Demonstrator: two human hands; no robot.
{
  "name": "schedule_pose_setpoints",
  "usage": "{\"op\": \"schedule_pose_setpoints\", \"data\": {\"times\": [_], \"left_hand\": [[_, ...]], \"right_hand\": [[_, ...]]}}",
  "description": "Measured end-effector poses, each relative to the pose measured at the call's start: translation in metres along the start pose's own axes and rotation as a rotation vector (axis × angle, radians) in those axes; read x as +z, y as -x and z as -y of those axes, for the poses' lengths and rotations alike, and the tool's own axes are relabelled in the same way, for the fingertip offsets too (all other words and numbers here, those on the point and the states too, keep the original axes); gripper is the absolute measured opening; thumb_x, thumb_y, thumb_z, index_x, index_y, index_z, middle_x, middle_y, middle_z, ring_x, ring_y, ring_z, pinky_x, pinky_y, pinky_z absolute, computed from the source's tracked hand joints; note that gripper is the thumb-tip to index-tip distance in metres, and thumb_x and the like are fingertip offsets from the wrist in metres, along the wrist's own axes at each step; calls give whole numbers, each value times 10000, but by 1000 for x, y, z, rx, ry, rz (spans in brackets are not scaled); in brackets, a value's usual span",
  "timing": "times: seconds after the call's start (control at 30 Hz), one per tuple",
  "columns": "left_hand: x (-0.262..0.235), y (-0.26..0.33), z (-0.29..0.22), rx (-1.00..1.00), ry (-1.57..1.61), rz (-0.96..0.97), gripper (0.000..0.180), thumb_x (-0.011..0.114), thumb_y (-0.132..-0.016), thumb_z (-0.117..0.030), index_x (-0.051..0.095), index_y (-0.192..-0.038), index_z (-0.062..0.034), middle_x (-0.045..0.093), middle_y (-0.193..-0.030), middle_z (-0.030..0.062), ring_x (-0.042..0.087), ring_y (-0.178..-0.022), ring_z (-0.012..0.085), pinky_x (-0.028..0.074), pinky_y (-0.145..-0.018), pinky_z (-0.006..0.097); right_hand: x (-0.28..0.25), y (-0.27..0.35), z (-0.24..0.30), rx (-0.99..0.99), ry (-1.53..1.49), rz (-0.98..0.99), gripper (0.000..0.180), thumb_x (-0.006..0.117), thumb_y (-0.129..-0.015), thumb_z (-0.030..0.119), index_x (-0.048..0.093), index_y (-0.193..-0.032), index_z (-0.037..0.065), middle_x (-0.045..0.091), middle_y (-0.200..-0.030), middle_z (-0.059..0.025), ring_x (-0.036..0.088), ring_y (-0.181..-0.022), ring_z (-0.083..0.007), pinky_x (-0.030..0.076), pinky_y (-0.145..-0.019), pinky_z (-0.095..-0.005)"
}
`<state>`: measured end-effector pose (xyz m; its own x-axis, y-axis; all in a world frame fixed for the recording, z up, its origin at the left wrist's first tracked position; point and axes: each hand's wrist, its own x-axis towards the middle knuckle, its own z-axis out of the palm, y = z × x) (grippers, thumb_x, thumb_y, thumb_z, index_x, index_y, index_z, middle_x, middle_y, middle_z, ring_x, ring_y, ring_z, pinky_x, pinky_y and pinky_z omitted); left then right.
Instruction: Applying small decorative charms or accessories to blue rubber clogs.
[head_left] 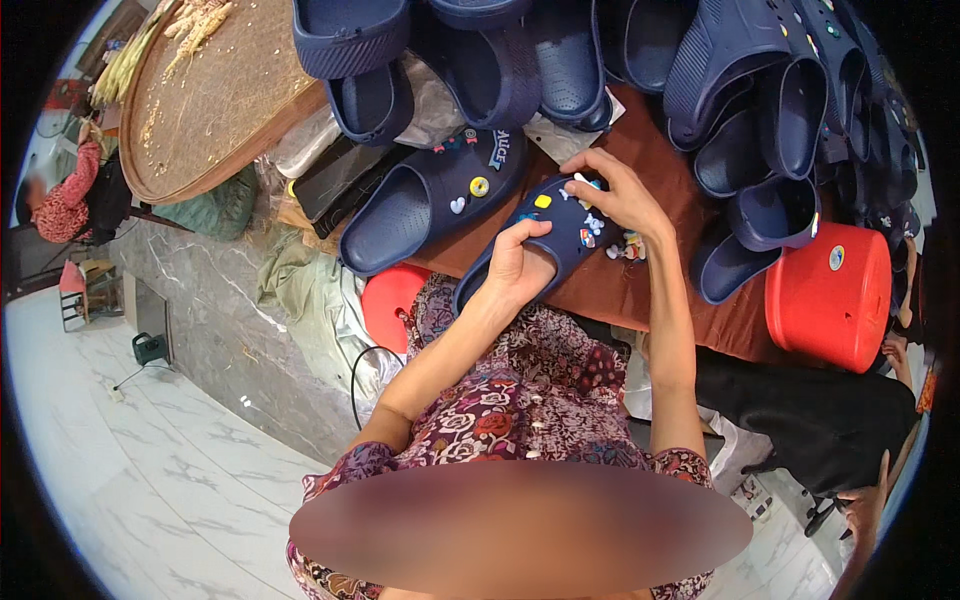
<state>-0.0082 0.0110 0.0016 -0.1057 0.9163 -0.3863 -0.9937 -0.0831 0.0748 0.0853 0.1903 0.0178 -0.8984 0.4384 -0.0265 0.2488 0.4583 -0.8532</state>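
A navy clog (565,236) lies tilted at the near edge of the brown table, with a yellow charm and several coloured charms on its upper. My left hand (522,262) grips it at the foot opening, fingers inside and the thumb on the upper. Above the toe, my right hand (622,195) has its thumb and fingers closed around a small white shoe charm (580,186), partly hidden by the fingers. Left of this clog rests another navy clog (455,172), bearing a heart, a yellow round charm and a lettered charm. Loose small charms (630,247) lie beside my right wrist.
Navy clogs (570,60) crowd the far side, with more piled at the right (740,60). A red plastic container (828,295) stands at the right edge of the brown-covered table (640,150). A round brown tray (225,95) is far left. Other people sit at both sides.
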Motion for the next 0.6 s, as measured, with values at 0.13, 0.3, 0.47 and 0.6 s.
{"op": "schedule_pose_setpoints", "data": {"times": [0.13,0.3,0.47,0.6], "left_hand": [[0,0,2,-6,3,-33,634,564,-773,-26,410,-1387,6,511,-1360,169,509,-1271,315,394,-1123,469],[-3,2,3,12,-59,-8,600,557,-798,-25,409,-1377,26,520,-1347,171,518,-1260,313,389,-1126,466],[-7,2,7,16,-69,-13,620,565,-802,-18,401,-1399,18,513,-1373,188,503,-1287,346,365,-1138,505],[-7,2,4,27,-51,-20,619,573,-804,-15,404,-1399,19,513,-1375,188,505,-1285,345,362,-1140,506]], "right_hand": [[0,-3,-12,-1,-19,43,274,697,-862,211,656,-1075,43,639,-1087,-98,590,-1060,-248,451,-944,-345],[-5,-8,-10,61,-50,129,280,713,-855,219,663,-1067,43,646,-1104,-100,585,-1085,-249,445,-963,-353],[-7,-11,-16,75,-26,182,294,719,-861,204,659,-1094,35,625,-1092,-93,582,-1059,-195,439,-951,-318],[-2,-6,-13,117,-98,115,288,720,-860,205,668,-1084,32,636,-1069,-86,589,-1051,-193,440,-951,-321]]}}
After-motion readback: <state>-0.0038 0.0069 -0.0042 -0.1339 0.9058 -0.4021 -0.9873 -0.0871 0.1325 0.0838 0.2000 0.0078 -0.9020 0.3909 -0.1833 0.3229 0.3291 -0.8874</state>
